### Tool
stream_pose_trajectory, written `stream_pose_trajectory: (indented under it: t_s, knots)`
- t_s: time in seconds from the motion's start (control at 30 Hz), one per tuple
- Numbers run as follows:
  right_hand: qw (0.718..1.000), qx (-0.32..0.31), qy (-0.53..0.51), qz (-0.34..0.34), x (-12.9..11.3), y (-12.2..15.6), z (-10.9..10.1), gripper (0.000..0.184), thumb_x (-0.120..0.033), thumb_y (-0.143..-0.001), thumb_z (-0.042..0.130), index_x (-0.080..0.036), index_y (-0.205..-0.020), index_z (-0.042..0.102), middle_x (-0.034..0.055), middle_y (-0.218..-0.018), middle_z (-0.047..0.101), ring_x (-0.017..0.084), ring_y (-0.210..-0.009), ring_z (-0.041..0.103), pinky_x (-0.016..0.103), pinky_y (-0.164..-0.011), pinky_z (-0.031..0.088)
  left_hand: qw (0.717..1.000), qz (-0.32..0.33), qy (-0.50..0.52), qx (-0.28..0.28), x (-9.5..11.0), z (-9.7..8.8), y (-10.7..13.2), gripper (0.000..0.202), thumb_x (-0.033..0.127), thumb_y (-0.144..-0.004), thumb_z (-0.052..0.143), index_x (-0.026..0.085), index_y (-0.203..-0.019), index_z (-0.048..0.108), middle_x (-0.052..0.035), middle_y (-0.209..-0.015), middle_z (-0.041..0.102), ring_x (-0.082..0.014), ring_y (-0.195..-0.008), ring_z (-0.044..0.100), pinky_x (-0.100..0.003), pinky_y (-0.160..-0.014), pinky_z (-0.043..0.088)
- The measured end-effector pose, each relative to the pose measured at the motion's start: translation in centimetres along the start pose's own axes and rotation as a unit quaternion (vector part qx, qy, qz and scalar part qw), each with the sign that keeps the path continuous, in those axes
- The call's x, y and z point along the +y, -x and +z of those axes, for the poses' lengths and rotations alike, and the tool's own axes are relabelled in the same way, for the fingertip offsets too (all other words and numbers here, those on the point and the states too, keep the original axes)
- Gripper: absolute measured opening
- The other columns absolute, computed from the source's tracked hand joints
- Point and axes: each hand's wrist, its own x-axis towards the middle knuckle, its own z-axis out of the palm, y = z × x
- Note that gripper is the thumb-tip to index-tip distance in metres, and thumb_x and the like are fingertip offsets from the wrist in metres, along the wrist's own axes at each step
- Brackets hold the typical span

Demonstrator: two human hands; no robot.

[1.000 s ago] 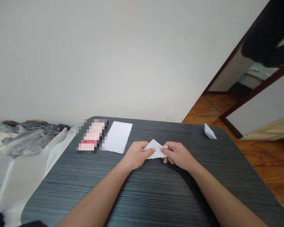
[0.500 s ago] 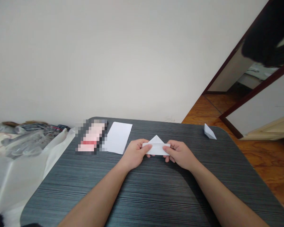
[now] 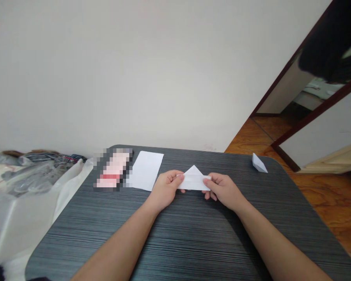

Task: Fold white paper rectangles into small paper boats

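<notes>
From the head camera, the left hand (image 3: 164, 190) and right hand (image 3: 224, 191) pinch opposite ends of a folded white paper (image 3: 194, 181), held over the dark table (image 3: 193, 242). The sheet looks light and soft, easily creased, so its doubled band offers the firmest hold

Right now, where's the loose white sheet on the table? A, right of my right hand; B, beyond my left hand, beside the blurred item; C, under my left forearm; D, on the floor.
B: the white paper sheet lies on the dark table past the left hand, next to the blurred item.
</notes>
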Motion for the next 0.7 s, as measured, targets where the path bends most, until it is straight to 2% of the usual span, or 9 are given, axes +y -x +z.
stream_pose_trajectory:
  t_s: [0.43,0.7]
  knots:
    - [1.000,0.005,0.000,0.008,0.27,-0.20,0.01,0.031,-0.040,-0.086,0.049,-0.016,-0.068,0.054,0.0015,-0.051,0.063,0.007,-0.035,0.043,0.018,-0.036,0.030,0.999,-0.002,0.032,0.025,-0.17,0.08,-0.15,0.029,0.038,-0.079,0.057,0.011,-0.089,0.061,-0.0015,-0.064,0.061,-0.0116,-0.056,0.055,-0.022,-0.055,0.043]
    - [1.000,-0.013,-0.007,-0.005,0.44,-0.02,-0.02,0.032,-0.041,-0.087,0.048,-0.015,-0.069,0.055,0.0019,-0.052,0.063,0.007,-0.036,0.043,0.019,-0.038,0.030,0.998,0.005,0.054,0.038,-0.63,-0.02,-0.24,0.027,0.034,-0.077,0.060,0.015,-0.096,0.054,0.0040,-0.057,0.054,-0.0085,-0.051,0.050,-0.019,-0.051,0.037]
